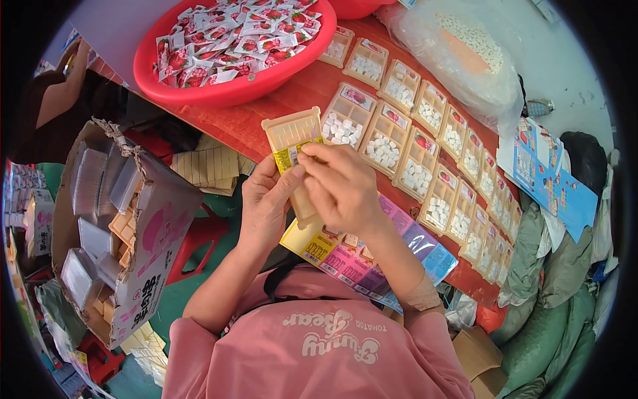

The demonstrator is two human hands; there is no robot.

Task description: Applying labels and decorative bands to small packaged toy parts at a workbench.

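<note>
At the left of the frame a torn cardboard box (pixel 126 233) holds stacks of clear plastic trays, and above it, at upper centre, a red basin (pixel 232 90) is heaped with small red-and-white sachets. In the middle, my left hand (pixel 266 203) grips the beige compartment tray (pixel 292 143) from below, fingers clenched around it, while my right hand (pixel 342 186) pinches a small yellow packet (pixel 291 157) against it. To the right, filled trays of white candies (pixel 425 143) run in rows across the red table (pixel 299 93).
</note>
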